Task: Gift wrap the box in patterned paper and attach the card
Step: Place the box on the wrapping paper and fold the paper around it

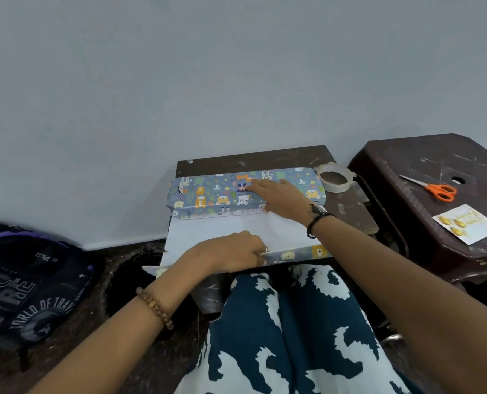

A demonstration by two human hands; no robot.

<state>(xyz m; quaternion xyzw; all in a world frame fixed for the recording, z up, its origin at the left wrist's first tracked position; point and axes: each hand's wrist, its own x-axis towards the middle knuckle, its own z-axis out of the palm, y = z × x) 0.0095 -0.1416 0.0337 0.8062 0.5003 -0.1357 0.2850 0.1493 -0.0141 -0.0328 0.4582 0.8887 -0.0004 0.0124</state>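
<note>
My right hand [276,196] reaches forward to twelve o'clock, palm down, fingers straight and flat on top of the box [208,194], which lies lengthwise across the far half of the small dark counter [253,159] and is already covered on top by the patterned paper [236,228]; that grip is wide and holds nothing, only pressing. My left hand [233,253] sits nearer me at about seven o'clock from the box, knuckles up, fingers curled in a narrow grip pinching the near edge of the paper, whose white underside is spread between my two hands and whose printed side shows along the folded-up near edge. I count one box and one sheet of paper. One roll of tape [334,177] rests on the counter at two o'clock, just beside the box's right end. On the brown stool [424,223] at three o'clock lie one pair of orange-handled scissors [435,189] and one card [468,224] with gold print, apart from each other. One dark backpack [29,282] sits on the floor at nine o'clock.
</note>
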